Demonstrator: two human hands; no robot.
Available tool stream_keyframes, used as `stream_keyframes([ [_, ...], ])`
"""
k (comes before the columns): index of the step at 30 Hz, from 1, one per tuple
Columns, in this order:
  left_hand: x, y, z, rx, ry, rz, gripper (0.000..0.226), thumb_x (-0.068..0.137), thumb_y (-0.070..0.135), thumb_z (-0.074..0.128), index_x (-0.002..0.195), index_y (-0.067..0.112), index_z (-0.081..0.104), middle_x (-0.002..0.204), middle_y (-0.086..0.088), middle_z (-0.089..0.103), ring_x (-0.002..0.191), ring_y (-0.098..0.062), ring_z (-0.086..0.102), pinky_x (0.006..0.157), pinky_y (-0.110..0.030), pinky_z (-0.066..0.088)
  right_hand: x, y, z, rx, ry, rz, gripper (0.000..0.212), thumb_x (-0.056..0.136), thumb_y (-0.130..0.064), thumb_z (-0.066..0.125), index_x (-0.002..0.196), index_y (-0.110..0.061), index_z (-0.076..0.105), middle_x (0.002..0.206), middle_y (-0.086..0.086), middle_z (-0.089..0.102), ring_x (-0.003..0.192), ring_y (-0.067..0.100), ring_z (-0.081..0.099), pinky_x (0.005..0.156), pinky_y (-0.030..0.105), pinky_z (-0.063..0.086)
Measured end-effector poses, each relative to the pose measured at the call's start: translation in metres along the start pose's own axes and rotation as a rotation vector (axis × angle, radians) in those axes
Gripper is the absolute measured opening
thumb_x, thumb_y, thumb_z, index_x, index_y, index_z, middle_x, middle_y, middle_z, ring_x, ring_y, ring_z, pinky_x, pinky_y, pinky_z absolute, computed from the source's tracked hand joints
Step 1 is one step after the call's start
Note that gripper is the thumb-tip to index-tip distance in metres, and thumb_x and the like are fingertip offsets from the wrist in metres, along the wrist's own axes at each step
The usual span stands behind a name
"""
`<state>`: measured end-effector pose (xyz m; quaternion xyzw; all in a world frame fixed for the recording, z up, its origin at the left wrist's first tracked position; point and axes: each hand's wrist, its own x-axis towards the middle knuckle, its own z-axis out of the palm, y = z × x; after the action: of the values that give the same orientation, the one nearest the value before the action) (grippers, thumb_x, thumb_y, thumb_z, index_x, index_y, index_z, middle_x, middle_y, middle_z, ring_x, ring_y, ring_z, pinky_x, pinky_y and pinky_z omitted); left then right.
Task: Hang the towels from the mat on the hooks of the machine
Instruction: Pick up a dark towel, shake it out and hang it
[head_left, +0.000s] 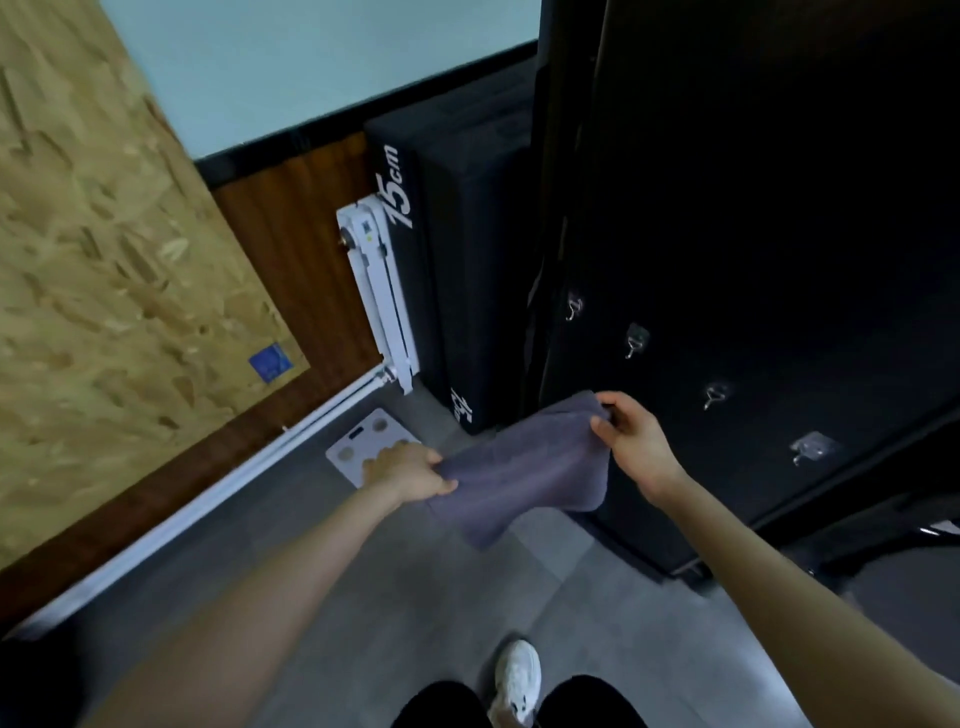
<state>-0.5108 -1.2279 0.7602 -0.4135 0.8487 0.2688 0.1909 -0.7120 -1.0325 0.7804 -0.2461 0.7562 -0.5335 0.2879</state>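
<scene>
Grey towel (519, 467) held stretched in the air between both hands, above the grey floor (395, 582), just left of the black machine (727, 260). Left hand (410, 470) fingers curled, gripping its left edge. Right hand (631, 436) fingers pinching the far right corner. Four hooks (714, 396) in a row on the machine side, all bare. White scale (363, 441) on the floor beyond the left hand.

One wide-angle camera on the person's head looks forward and steeply down from standing height, past a white shoe (517, 675) to the grey tiled floor (395, 597), with the tall black machine panel (727, 260) close on its right and the pale chipboard wall panel (104, 260) on its left.
</scene>
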Motion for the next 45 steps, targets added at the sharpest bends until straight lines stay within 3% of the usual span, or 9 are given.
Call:
stream_keyframes([
  [4, 0.055, -0.001, -0.015, 0.255, -0.054, 0.028, 0.041, 0.075, 0.057, 0.054, 0.11, 0.036, 0.06, 0.115, -0.002, 0.057, 0.108, -0.027, 0.051, 0.082, -0.037, 0.036, 0.056, -0.019, 0.028, -0.032, 0.022, 0.005, 0.027, 0.093, -0.005, 0.052, 0.118, -0.01, 0.06, 0.114, 0.0, 0.062, 0.108, 0.011, 0.056, 0.09, 0.016, 0.043],
  [7, 0.093, 0.007, -0.029, 0.186, -0.037, 0.12, 0.029, 0.082, 0.042, 0.06, 0.104, 0.023, 0.065, 0.116, -0.003, 0.06, 0.11, -0.025, 0.052, 0.087, -0.034, 0.042, 0.093, -0.03, 0.045, -0.121, -0.007, -0.022, 0.027, 0.093, -0.002, 0.051, 0.117, -0.006, 0.062, 0.116, 0.004, 0.062, 0.106, 0.008, 0.054, 0.085, 0.006, 0.04],
  [13, 0.169, 0.057, -0.076, -0.111, 0.275, 0.676, 0.046, 0.081, 0.021, 0.067, 0.125, 0.019, 0.056, 0.125, 0.0, 0.06, 0.119, -0.024, 0.051, 0.096, -0.03, 0.041, 0.155, -0.026, 0.063, -0.433, -0.124, 0.075, 0.03, 0.093, -0.012, 0.053, 0.121, -0.014, 0.062, 0.12, 0.006, 0.063, 0.115, 0.021, 0.056, 0.094, 0.022, 0.039],
  [18, 0.232, 0.108, -0.099, 0.213, 0.036, 0.956, 0.056, 0.085, 0.028, 0.062, 0.138, 0.02, 0.043, 0.141, 0.002, 0.046, 0.138, -0.015, 0.028, 0.114, -0.031, 0.01, 0.185, -0.021, 0.055, -0.401, -0.036, 0.075, 0.026, 0.082, -0.006, 0.059, 0.106, -0.01, 0.068, 0.095, -0.011, 0.059, 0.097, 0.011, 0.058, 0.087, 0.023, 0.041],
  [24, 0.288, 0.13, -0.103, 0.157, -0.17, 1.153, 0.026, 0.084, 0.036, 0.065, 0.098, 0.014, 0.064, 0.101, 0.0, 0.064, 0.105, -0.018, 0.051, 0.099, -0.03, 0.028, 0.206, -0.012, 0.041, -0.079, 0.072, 0.214, 0.031, 0.081, 0.013, 0.059, 0.083, -0.015, 0.046, 0.069, 0.0, 0.053, 0.057, -0.003, 0.05, 0.061, 0.015, 0.042],
  [29, 0.308, 0.134, -0.108, -0.31, -0.597, 0.916, 0.013, 0.09, 0.018, 0.06, 0.087, 0.005, 0.058, 0.083, -0.002, 0.057, 0.081, -0.006, 0.052, 0.078, -0.024, 0.041, 0.221, 0.002, 0.032, 0.011, 0.1, 0.259, 0.03, 0.08, 0.01, 0.063, 0.094, -0.014, 0.051, 0.078, -0.001, 0.059, 0.069, -0.001, 0.055, 0.07, 0.017, 0.045],
  [33, 0.319, 0.135, -0.105, -0.468, -0.722, 0.786, 0.007, 0.093, 0.012, 0.055, 0.088, 0.014, 0.061, 0.086, 0.002, 0.061, 0.084, -0.002, 0.055, 0.079, -0.017, 0.043, 0.23, 0.019, 0.029, -0.1, 0.185, 0.24, 0.027, 0.08, 0.004, 0.066, 0.088, -0.021, 0.058, 0.082, -0.008, 0.063, 0.072, -0.008, 0.058, 0.075, 0.014, 0.044],
  [42, 0.37, 0.175, -0.065, -0.541, -0.391, 0.481, 0.019, 0.092, 0.037, 0.054, 0.078, 0.024, 0.059, 0.079, 0.001, 0.063, 0.088, -0.022, 0.062, 0.08, -0.037, 0.048, 0.277, 0.052, 0.063, 0.186, 0.835, 0.301, 0.021, 0.083, -0.002, 0.066, 0.077, -0.021, 0.059, 0.076, 0.003, 0.066, 0.071, 0.012, 0.06, 0.072, 0.029, 0.05],
  [45, 0.376, 0.179, -0.049, -0.478, -0.28, 0.469, 0.027, 0.089, 0.042, 0.056, 0.069, 0.024, 0.055, 0.067, 0.004, 0.058, 0.088, -0.034, 0.063, 0.076, -0.04, 0.047, 0.284, 0.061, 0.071, 0.282, 0.977, 0.347, 0.014, 0.082, -0.001, 0.066, 0.078, -0.013, 0.061, 0.074, 0.004, 0.065, 0.067, 0.006, 0.059, 0.069, 0.022, 0.048],
])
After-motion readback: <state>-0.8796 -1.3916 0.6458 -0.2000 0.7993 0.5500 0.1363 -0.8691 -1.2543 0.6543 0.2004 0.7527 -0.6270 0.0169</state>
